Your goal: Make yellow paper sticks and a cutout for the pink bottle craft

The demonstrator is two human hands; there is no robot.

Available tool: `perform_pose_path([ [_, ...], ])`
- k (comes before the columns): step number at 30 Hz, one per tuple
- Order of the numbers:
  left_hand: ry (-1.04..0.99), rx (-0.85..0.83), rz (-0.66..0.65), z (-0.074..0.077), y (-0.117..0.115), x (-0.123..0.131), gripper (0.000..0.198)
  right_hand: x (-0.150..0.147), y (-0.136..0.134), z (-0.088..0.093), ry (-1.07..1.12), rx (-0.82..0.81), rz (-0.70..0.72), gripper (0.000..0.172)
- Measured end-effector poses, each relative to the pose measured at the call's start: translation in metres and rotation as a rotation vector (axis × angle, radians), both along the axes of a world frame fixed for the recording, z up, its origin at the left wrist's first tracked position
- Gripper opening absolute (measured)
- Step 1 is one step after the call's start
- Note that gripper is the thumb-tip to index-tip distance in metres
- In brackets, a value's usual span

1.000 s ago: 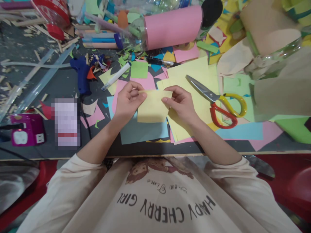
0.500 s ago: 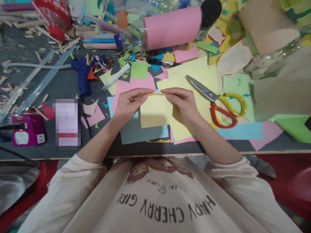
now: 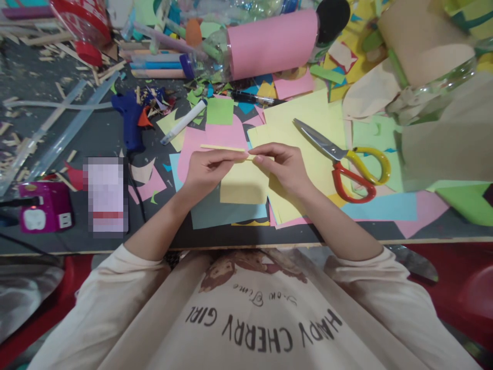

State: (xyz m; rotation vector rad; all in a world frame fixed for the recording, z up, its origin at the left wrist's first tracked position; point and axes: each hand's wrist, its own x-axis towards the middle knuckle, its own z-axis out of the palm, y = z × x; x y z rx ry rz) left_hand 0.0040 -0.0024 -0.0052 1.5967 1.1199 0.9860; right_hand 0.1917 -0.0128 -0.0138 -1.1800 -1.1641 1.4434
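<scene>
Between my two hands is a thin yellow paper strip (image 3: 221, 147), its left end sticking out above my left fingers. I cannot tell whether it is folded or rolled. My left hand (image 3: 210, 167) pinches it with thumb and fingertips. At its right part the fingertips of my right hand (image 3: 285, 164) close on it, nearly touching the left ones. Beneath the hands is a small yellow sheet (image 3: 244, 187), over a grey-blue sheet (image 3: 227, 216). Under my right wrist is a stack of larger yellow paper (image 3: 308, 113).
Scissors (image 3: 339, 154) with red and yellow handles lie right of my hands. A marker (image 3: 184, 122), a blue glue gun (image 3: 129, 118) and a phone-like blurred object (image 3: 108, 195) are on the left. A pink-wrapped bottle (image 3: 273, 43) lies behind, among paper scraps.
My hands have come closer together, the right one moving left. The strip, earlier spanning the gap between my fingertips, now juts out leftward above my left hand.
</scene>
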Motion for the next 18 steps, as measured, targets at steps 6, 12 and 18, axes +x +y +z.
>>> perform_pose_path([
  [6,-0.053,-0.093,-0.056,-0.0008,0.0023,-0.0031,0.042,0.0014,0.0005,0.0045,-0.096,0.121,0.028,0.026],
  [12,0.076,-0.096,-0.049,0.0015,0.0036,-0.0007,0.037,0.0020,0.0015,0.0001,-0.117,0.248,0.016,0.030],
  [18,0.064,-0.119,-0.035,0.0028,0.0037,0.0001,0.040,0.0037,0.0021,-0.0011,-0.140,0.268,0.039,0.032],
])
